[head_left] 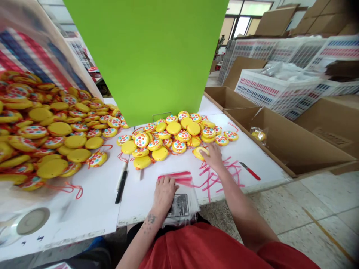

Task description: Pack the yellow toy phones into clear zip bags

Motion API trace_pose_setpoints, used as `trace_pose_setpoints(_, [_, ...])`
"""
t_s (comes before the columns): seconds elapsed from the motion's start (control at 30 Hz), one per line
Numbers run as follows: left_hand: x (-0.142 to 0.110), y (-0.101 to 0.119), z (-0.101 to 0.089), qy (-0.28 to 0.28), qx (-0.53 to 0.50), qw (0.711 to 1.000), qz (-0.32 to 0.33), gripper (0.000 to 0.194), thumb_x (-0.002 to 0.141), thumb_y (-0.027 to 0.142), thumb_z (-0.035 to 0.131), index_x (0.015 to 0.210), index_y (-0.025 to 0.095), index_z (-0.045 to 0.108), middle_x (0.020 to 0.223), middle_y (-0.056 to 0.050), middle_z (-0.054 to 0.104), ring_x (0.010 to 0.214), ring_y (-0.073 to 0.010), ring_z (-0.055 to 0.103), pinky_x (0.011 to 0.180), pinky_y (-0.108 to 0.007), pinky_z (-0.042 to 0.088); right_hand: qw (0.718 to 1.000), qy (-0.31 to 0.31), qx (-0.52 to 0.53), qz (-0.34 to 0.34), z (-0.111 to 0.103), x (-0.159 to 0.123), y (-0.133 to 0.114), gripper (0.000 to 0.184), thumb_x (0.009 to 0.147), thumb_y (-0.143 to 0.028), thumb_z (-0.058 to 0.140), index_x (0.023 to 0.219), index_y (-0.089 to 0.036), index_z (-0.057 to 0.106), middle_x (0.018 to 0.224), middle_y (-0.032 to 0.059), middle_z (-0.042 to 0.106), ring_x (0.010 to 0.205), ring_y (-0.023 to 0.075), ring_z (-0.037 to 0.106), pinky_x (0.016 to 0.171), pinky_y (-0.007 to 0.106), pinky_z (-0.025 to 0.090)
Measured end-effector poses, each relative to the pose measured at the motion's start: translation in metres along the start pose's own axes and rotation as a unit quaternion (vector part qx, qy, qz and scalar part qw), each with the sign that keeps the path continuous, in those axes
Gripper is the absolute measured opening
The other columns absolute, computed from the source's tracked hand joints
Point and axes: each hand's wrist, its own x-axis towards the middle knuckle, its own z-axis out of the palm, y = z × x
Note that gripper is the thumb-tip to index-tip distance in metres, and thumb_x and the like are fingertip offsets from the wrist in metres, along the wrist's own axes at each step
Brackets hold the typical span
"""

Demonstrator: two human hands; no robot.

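Observation:
My left hand [165, 191] lies palm down on a stack of clear plastic bags [193, 198] at the table's front edge. Its bent fingers are together at the bags' pink-striped top, and their tips are partly hidden. Farther right, my right hand [213, 156] has its fingers closed on a round yellow toy [199, 153] with its plain back up. Just behind is a heap of the same toys [174, 128], some showing white faces with coloured dots and orange-red cords. Cut pink strips [221, 175] are scattered beside my right forearm.
A far larger pile of toys [58, 129] covers the left. A black-handled tool [121, 186] and a red-handled knife [250, 171] lie on the white table. A green panel [151, 56] stands behind. Cardboard boxes [280, 130] and white crates [275, 87] are at right.

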Motion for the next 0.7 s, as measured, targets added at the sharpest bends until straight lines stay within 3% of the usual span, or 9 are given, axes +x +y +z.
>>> trace_pose_setpoints(0.13, [-0.002, 0.004, 0.001, 0.008, 0.016, 1.000, 0.001, 0.009, 0.089, 0.024, 0.056, 0.087, 0.017, 0.059, 0.091, -0.009, 0.060, 0.088, -0.0267, 0.051, 0.076, -0.040, 0.038, 0.995, -0.097, 0.001, -0.004, 0.025, -0.005, -0.005, 0.040, 0.091, -0.040, 0.049, 0.124, -0.020, 0.059, 0.133, 0.0169, 0.054, 0.130, 0.0335, 0.039, 0.105, 0.056, 0.030])
trace_pose_setpoints(0.27, [-0.006, 0.004, 0.006, 0.051, 0.000, 0.999, 0.018, 0.016, 0.094, 0.018, 0.045, 0.083, 0.016, 0.057, 0.086, -0.009, 0.059, 0.082, -0.0248, 0.050, 0.075, -0.038, 0.037, 0.980, -0.172, 0.034, -0.091, 0.029, -0.012, -0.014, 0.025, 0.091, -0.027, 0.048, 0.100, -0.022, 0.071, 0.121, 0.0087, 0.065, 0.127, 0.0250, 0.047, 0.111, 0.047, 0.026])
trace_pose_setpoints(0.33, [-0.007, 0.001, 0.009, 0.063, -0.018, 0.998, 0.021, 0.021, 0.095, 0.017, 0.040, 0.082, 0.016, 0.056, 0.082, -0.008, 0.059, 0.080, -0.0243, 0.051, 0.075, -0.038, 0.037, 0.974, -0.185, 0.041, -0.122, 0.026, -0.017, -0.018, 0.023, 0.086, -0.026, 0.055, 0.103, -0.024, 0.071, 0.130, 0.0070, 0.060, 0.131, 0.0250, 0.043, 0.112, 0.046, 0.025])
trace_pose_setpoints(0.43, [-0.006, -0.003, 0.012, 0.058, -0.044, 0.997, 0.008, 0.020, 0.095, 0.020, 0.042, 0.083, 0.015, 0.057, 0.081, -0.009, 0.061, 0.080, -0.0256, 0.052, 0.075, -0.038, 0.038, 0.988, -0.136, -0.007, -0.065, 0.018, -0.027, -0.022, 0.054, 0.079, -0.037, 0.065, 0.130, -0.021, 0.055, 0.143, 0.0145, 0.045, 0.138, 0.0352, 0.031, 0.109, 0.056, 0.024])
trace_pose_setpoints(0.53, [-0.004, -0.006, 0.014, 0.055, -0.087, 0.995, -0.017, 0.018, 0.094, 0.024, 0.045, 0.095, 0.013, 0.060, 0.086, -0.011, 0.063, 0.084, -0.0272, 0.054, 0.076, -0.040, 0.040, 0.989, -0.139, -0.059, 0.008, 0.014, -0.037, -0.029, 0.077, 0.075, -0.049, 0.068, 0.139, -0.015, 0.043, 0.128, 0.0224, 0.054, 0.129, 0.0433, 0.037, 0.103, 0.061, 0.027])
trace_pose_setpoints(0.6, [-0.004, -0.007, 0.015, 0.063, -0.120, 0.990, -0.023, 0.025, 0.093, 0.026, 0.047, 0.110, 0.011, 0.058, 0.090, -0.012, 0.065, 0.085, -0.0272, 0.055, 0.078, -0.041, 0.041, 0.986, -0.165, -0.027, -0.001, 0.017, -0.043, -0.036, 0.075, 0.075, -0.042, 0.068, 0.139, -0.013, 0.041, 0.119, 0.0218, 0.057, 0.121, 0.0399, 0.045, 0.102, 0.057, 0.032])
trace_pose_setpoints(0.7, [-0.005, -0.007, 0.017, 0.084, -0.164, 0.983, -0.027, 0.042, 0.093, 0.028, 0.048, 0.131, 0.010, 0.045, 0.092, -0.012, 0.065, 0.086, -0.0266, 0.057, 0.081, -0.042, 0.043, 0.980, -0.151, 0.127, -0.007, 0.021, -0.049, -0.045, 0.071, 0.074, -0.025, 0.066, 0.139, -0.015, 0.038, 0.123, 0.0172, 0.052, 0.116, 0.0295, 0.050, 0.100, 0.045, 0.039])
